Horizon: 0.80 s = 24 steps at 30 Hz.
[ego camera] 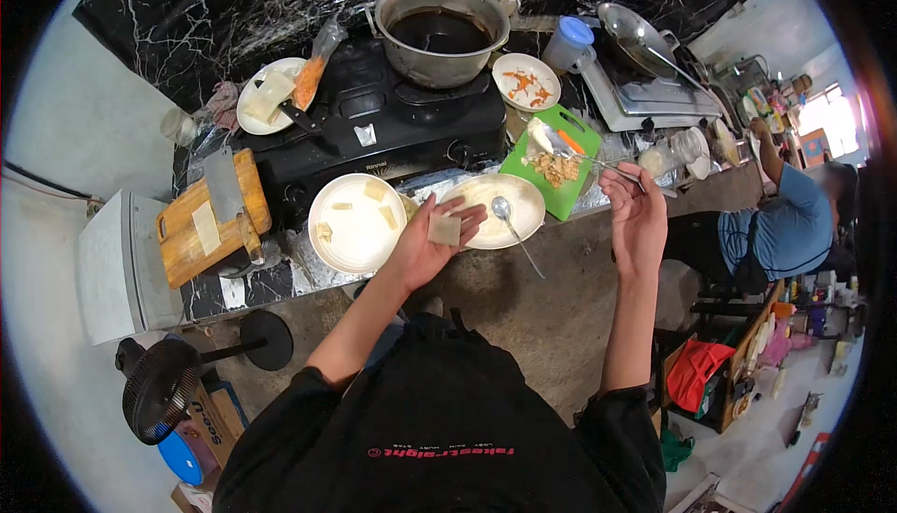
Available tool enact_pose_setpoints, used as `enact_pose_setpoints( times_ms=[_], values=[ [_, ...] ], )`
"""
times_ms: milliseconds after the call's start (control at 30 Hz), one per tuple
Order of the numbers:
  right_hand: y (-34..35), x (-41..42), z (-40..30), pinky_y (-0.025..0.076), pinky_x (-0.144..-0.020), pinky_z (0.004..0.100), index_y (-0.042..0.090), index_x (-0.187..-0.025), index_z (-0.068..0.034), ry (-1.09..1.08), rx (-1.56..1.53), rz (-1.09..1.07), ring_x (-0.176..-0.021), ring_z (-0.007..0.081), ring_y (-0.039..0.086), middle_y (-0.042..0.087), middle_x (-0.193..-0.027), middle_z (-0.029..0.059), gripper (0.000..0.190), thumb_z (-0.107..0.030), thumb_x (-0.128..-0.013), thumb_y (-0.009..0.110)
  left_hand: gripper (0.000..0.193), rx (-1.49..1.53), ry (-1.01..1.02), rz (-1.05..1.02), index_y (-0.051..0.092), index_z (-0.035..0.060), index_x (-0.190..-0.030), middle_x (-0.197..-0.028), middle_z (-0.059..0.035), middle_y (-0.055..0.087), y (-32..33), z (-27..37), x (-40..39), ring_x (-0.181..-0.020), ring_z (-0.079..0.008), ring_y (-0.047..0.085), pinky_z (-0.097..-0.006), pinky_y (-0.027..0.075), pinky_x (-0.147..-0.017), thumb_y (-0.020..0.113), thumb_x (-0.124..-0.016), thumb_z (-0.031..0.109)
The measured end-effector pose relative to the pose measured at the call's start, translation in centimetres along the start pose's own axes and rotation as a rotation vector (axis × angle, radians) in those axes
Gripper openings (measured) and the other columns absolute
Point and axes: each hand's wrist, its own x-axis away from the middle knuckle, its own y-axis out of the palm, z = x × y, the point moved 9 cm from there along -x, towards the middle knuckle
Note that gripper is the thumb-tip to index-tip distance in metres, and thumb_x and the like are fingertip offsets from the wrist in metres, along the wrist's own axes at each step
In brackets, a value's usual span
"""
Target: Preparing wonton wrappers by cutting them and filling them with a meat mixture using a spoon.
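Observation:
On the upturned palm of my left hand [426, 254] lies a small square of pale dough wrapper [444, 230], with the fingers spread. My right hand [639, 222] grips a metal spoon [596, 161] by its handle. The spoon's head reaches over a green cutting board [527, 155], at a heap of chopped brownish filling [557, 169]. A carrot piece [571, 141] and a white lump of food [539, 134] lie beside the heap. Left of my left hand is a white bowl [357, 257] with several wrapper pieces. Behind its fingers sits an oval plate [529, 197] with another spoon [515, 229].
A black Rinnai stove [420, 152] bears a large pot [434, 64] of dark liquid. A cleaver [224, 183] rests on a wooden board [183, 233] at the left. At the back stands a pitcher [569, 43]. A person in blue [785, 219] is at the right.

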Motion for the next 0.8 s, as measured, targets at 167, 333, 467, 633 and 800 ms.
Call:
enact_pose_setpoints(
  times_ms=[167,333,467,633,800],
  values=[
    [-0.2,0.0,1.3,0.054,-0.079,0.0328,0.056,-0.104,0.011,-0.106,0.185,-0.001,-0.083,0.0251,0.066,0.066,-0.094,0.0236,0.038,-0.022,-0.103,0.039,0.047,-0.19,0.054,0.069,0.042,-0.0042,-0.129,-0.136,-0.0276,0.046,0.1,1.9,0.6,-0.123,-0.0332,0.052,-0.0386,0.048,-0.101,0.036,-0.104,0.035],
    [-5.3,1.1,12.3,0.056,-0.08,0.033,0.06,-0.102,0.012,0.026,0.357,0.063,-0.083,0.0247,0.069,0.069,-0.092,0.0211,0.042,-0.025,-0.104,0.039,0.041,-0.167,0.007,0.124,0.042,-0.0039,-0.13,-0.133,-0.0258,0.049,-3.9,-0.3,3.0,-0.119,-0.0317,0.054,-0.0382,0.049,-0.1,0.04,-0.102,0.027],
    [-7.1,4.7,19.0,0.054,-0.081,0.0308,0.063,-0.099,0.008,0.172,0.385,0.16,-0.087,0.0191,0.068,0.07,-0.091,0.0159,0.032,-0.009,-0.1,0.036,0.035,-0.074,-0.063,0.213,0.047,-0.0025,-0.124,-0.133,-0.0256,0.05,-9.4,-2.8,4.5,-0.119,-0.0328,0.054,-0.0382,0.048,-0.099,0.042,-0.102,0.023],
    [-6.6,7.5,22.8,0.056,-0.082,0.0339,0.06,-0.098,0.008,0.204,0.138,0.07,-0.09,0.0222,0.067,0.066,-0.097,0.0155,0.025,-0.011,-0.101,0.044,0.034,0.0,-0.124,0.227,0.046,-0.0028,-0.125,-0.135,-0.026,0.048,-10.5,-4.8,4.8,-0.118,-0.0322,0.055,-0.0383,0.049,-0.097,0.042,-0.101,0.022],
    [-7.0,9.6,22.7,0.054,-0.085,0.0329,0.061,-0.105,0.004,0.241,0.15,0.051,-0.098,0.0209,0.065,0.066,-0.103,0.0126,0.025,-0.013,-0.102,0.044,0.038,0.025,-0.164,0.19,0.044,-0.007,-0.126,-0.134,-0.0256,0.048,-10.2,-5.7,3.2,-0.116,-0.0332,0.056,-0.0405,0.05,-0.097,0.038,-0.103,0.022]
  ],
)
